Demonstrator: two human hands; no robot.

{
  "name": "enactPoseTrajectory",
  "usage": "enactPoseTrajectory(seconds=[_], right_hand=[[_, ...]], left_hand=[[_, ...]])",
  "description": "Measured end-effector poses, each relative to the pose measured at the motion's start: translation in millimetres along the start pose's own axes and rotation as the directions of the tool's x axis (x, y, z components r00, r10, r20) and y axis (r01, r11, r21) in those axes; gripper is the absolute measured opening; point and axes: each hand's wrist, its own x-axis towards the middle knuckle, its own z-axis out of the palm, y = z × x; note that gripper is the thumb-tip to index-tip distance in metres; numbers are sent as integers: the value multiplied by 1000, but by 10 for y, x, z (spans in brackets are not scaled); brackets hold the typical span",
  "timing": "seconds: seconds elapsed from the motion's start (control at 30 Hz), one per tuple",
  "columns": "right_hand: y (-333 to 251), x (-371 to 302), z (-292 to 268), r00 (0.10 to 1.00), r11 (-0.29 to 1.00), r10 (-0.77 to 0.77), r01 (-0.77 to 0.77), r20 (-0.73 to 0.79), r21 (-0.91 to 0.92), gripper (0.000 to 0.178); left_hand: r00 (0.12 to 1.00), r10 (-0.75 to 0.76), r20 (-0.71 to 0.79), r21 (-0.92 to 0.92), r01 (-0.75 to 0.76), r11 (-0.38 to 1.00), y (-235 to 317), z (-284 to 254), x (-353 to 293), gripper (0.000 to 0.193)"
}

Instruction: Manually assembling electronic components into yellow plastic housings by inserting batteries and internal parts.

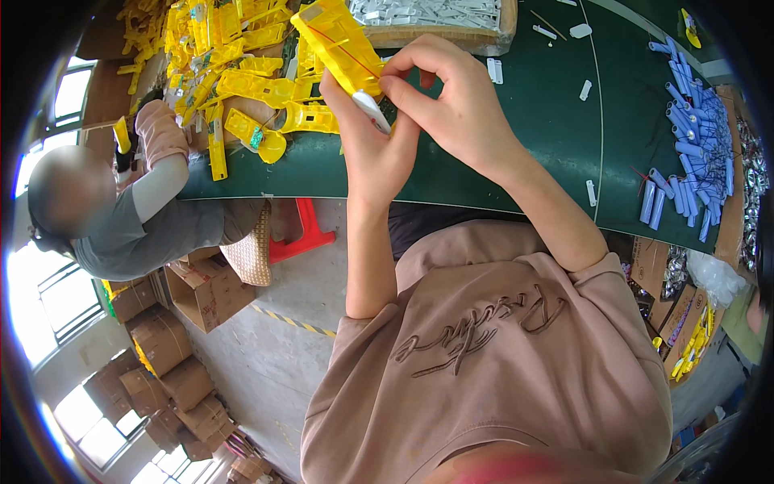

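A yellow plastic housing [343,52] is held tilted above the green table's near edge, with my left hand [372,153] closed around its lower end. A white elongated piece [371,109] shows at that end, between my left thumb and fingers. Inside the housing a thin red wire [332,42] runs down toward my right hand [455,109]. The right thumb and index finger are pinched together at the housing's right edge, where the wire reaches them. Whatever lies between those fingertips is hidden.
Yellow housings [250,85] pile up at the left. A box of small white parts [427,14] stands at the far side. Blue cylindrical cells with wires [685,153] lie right on the green table [548,121]. A co-worker [121,194] sits left, beside a red stool [305,234].
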Motion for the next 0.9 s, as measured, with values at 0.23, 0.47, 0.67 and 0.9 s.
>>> enactPoseTrajectory(seconds=[0.23, 0.47, 0.67, 0.9], right_hand=[[50, -79, 113, 985, 977, -158, 145, -72, -157, 11], [80, -127, 259, 992, 998, -67, 66, -109, -15, 10], [127, -76, 245, 990, 990, -110, 117, -90, 73, 9], [233, -104, -155, 989, 990, -128, 123, -74, -63, 14]], left_hand=[[975, -220, -33, -346, 195, 918, 29, -53, -16, 55], [975, -174, -138, -377, 111, 919, -120, 10, 71, 37], [949, -287, -131, -516, 182, 837, -64, 17, 173, 39], [913, -388, -126, -451, 295, 842, -142, 304, 252, 45]])
